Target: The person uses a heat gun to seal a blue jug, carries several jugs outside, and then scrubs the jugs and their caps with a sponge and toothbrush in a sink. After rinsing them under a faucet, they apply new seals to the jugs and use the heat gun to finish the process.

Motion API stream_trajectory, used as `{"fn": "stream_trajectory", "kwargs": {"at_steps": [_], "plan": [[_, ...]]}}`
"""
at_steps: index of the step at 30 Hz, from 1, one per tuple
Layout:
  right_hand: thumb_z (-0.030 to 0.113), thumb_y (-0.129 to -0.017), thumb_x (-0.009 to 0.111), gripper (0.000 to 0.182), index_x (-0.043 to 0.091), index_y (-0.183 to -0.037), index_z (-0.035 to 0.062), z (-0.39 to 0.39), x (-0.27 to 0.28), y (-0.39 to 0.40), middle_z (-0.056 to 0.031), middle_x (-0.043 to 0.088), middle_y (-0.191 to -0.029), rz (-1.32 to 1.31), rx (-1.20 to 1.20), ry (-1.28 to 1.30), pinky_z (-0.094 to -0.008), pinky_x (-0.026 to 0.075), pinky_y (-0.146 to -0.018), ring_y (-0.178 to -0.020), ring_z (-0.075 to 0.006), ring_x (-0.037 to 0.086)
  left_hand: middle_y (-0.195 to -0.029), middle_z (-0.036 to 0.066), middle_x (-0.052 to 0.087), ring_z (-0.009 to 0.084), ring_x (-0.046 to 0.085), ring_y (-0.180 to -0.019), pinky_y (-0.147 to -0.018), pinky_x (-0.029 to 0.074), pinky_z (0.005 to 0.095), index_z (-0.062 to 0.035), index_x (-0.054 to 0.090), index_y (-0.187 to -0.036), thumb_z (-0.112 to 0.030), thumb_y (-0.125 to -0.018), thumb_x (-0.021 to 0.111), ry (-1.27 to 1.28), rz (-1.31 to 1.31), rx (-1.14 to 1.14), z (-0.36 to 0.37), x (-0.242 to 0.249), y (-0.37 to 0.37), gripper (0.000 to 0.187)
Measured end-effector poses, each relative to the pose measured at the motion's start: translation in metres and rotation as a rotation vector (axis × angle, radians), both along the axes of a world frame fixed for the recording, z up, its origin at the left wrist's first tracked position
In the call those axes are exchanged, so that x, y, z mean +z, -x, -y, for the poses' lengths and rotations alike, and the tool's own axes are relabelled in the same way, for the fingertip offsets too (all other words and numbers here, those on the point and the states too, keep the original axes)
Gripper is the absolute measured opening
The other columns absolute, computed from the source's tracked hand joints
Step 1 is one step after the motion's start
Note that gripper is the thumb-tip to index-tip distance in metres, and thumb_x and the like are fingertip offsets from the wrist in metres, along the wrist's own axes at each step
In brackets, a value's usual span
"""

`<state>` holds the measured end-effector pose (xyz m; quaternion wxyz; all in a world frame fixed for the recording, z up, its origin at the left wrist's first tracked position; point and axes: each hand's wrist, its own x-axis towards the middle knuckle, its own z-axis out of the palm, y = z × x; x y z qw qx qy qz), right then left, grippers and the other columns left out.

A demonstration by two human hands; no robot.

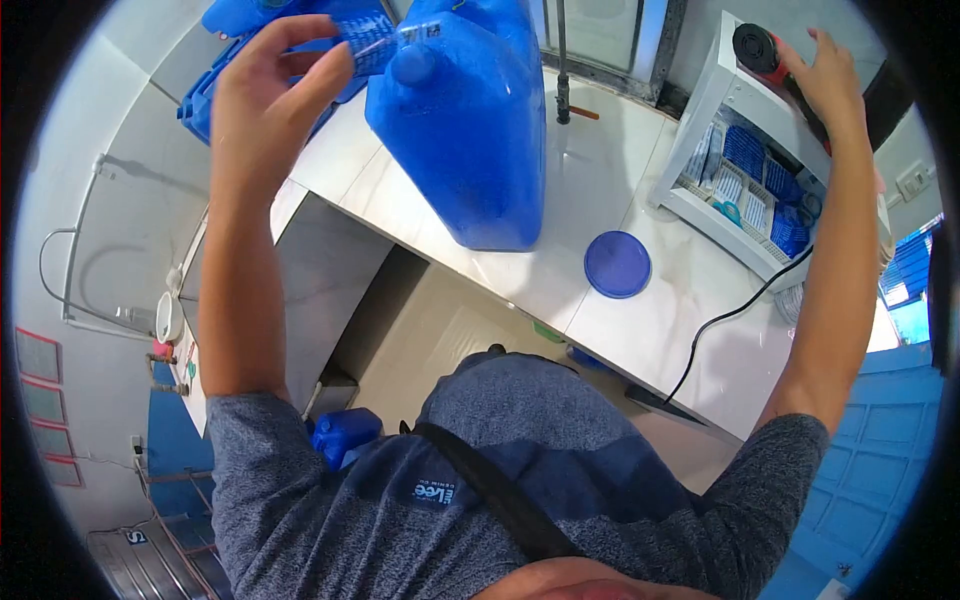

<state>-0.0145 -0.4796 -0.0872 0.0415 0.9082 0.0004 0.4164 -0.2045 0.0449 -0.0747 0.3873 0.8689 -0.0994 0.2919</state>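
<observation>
At the upper left, my left hand (275, 95) pinches a blue-and-white printed plastic seal (366, 42) between thumb and fingers. The seal is beside the capped spout (413, 65) of a large blue water jug (470, 150), which stands on the white tiled counter (590, 190). My right hand (828, 85) is at the upper right with its fingers spread. It is beside a red and black heat gun (765, 55) lying on top of a white shelf unit (735, 95); the thumb is close to the tool, and whether it touches cannot be seen.
Inside the shelf unit are baskets with bundles of printed seals (745, 150) and scissors (728, 212). A round blue lid (617, 265) lies on the counter. A black cord (710, 325) crosses the counter's right side. More blue jugs (215, 85) stand behind my left hand. A tap (565, 105) rises at the back.
</observation>
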Motion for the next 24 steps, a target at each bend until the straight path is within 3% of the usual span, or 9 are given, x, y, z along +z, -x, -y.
{"fn": "stream_trajectory", "kwargs": {"at_steps": [3, 4, 5, 8, 13, 15, 19, 21, 24], "plan": [[0.049, -0.091, 0.071, 0.064, 0.057, -0.136, 0.0061, -0.095, -0.001, 0.107, -0.0104, 0.061, -0.13, -0.338, 0.807, -0.594, -0.0328, 0.047, -0.102, -0.12, -0.02, 0.059, -0.101, 0.007, 0.07, 0.0138, 0.068, -0.086, -0.071, 0.055, 0.0258, -0.0065, 0.071, -0.11, -0.005, -0.079, 0.079, -0.024, 0.218, -0.265, 0.027, -0.01, 0.027, 0.032], [0.025, -0.095, 0.071, 0.042, 0.057, -0.13, 0.0086, -0.133, -0.022, 0.139, -0.0071, 0.065, -0.113, -0.322, 1.1, -0.681, -0.0317, 0.051, -0.089, -0.1, -0.0154, 0.065, -0.103, 0.006, 0.07, 0.0147, 0.068, -0.087, -0.069, 0.056, 0.0269, -0.007, 0.071, -0.108, -0.001, -0.075, 0.08, -0.122, 0.235, -0.328, 0.046, -0.018, 0.034, 0.035], [0.023, -0.091, 0.076, 0.046, 0.055, -0.13, 0.0078, -0.156, -0.036, 0.166, -0.0068, 0.063, -0.116, -0.504, 1.287, -0.711, -0.033, 0.051, -0.089, -0.099, -0.0156, 0.065, -0.102, 0.007, 0.07, 0.0161, 0.069, -0.086, -0.068, 0.056, 0.0276, -0.0065, 0.071, -0.106, 0.0, -0.074, 0.08, -0.214, 0.219, -0.348, 0.065, -0.025, 0.041, 0.035], [0.027, -0.089, 0.079, 0.038, 0.059, -0.114, 0.0074, -0.212, -0.096, 0.195, -0.0037, 0.062, -0.095, -0.708, 1.458, -1.127, -0.03, 0.052, -0.082, -0.085, -0.0145, 0.06, -0.104, 0.011, 0.07, 0.0185, 0.069, -0.088, -0.067, 0.057, 0.0276, -0.0032, 0.07, -0.102, 0.004, -0.072, 0.078, -0.314, 0.247, -0.436, 0.098, -0.048, 0.038, 0.032], [0.024, -0.094, 0.075, 0.025, 0.06, -0.102, 0.0063, -0.206, -0.132, 0.171, 0.0017, 0.061, -0.094, -0.762, 1.359, -1.373, -0.0248, 0.048, -0.078, -0.085, -0.007, 0.056, -0.111, 0.015, 0.07, 0.0228, 0.069, -0.097, -0.077, 0.058, 0.0319, -0.0023, 0.071, -0.105, 0.007, -0.07, 0.078, -0.284, 0.132, -0.418, 0.111, -0.061, 0.027, 0.037], [0.025, -0.092, 0.077, 0.025, 0.062, -0.096, 0.0057, -0.196, -0.143, 0.156, 0.0018, 0.06, -0.086, -0.53, 1.296, -1.251, -0.0236, 0.048, -0.073, -0.08, -0.0075, 0.055, -0.118, 0.015, 0.069, 0.0286, 0.066, -0.109, -0.096, 0.053, 0.0408, -0.0042, 0.072, -0.11, 0.002, -0.073, 0.079, -0.533, 0.303, -0.345, 0.103, -0.05, 0.025, 0.038], [0.031, -0.09, 0.077, 0.031, 0.063, -0.085, 0.0041, -0.097, -0.162, 0.114, -0.0028, 0.065, -0.074, -0.366, 0.58, -0.946, -0.0299, 0.049, -0.061, -0.067, -0.0105, 0.059, -0.136, 0.014, 0.061, 0.0324, 0.059, -0.124, -0.11, 0.042, 0.0461, -0.0074, 0.066, -0.126, -0.003, -0.081, 0.075, -0.84, 0.52, -0.151, 0.059, -0.017, 0.011, 0.046], [0.04, -0.084, 0.078, 0.04, 0.068, -0.091, 0.003, -0.035, -0.185, 0.088, -0.0161, 0.07, -0.087, -0.349, 0.229, -0.912, -0.0411, 0.054, -0.074, -0.08, -0.0294, 0.068, -0.14, 0.015, 0.058, 0.0303, 0.059, -0.124, -0.105, 0.046, 0.0432, -0.0096, 0.061, -0.134, -0.004, -0.085, 0.071, -0.985, 0.434, -0.103, 0.035, -0.009, 0.0, 0.05], [0.038, -0.086, 0.076, 0.039, 0.07, -0.101, 0.0021, 0.038, -0.234, 0.048, -0.0197, 0.072, -0.108, -0.326, -0.053, -0.746, -0.0448, 0.054, -0.088, -0.102, -0.0354, 0.069, -0.134, 0.014, 0.061, 0.0264, 0.062, -0.118, -0.098, 0.051, 0.04, -0.0101, 0.058, -0.137, -0.007, -0.089, 0.069, -0.787, 0.162, -0.072, 0.021, -0.013, -0.004, 0.05]]}}
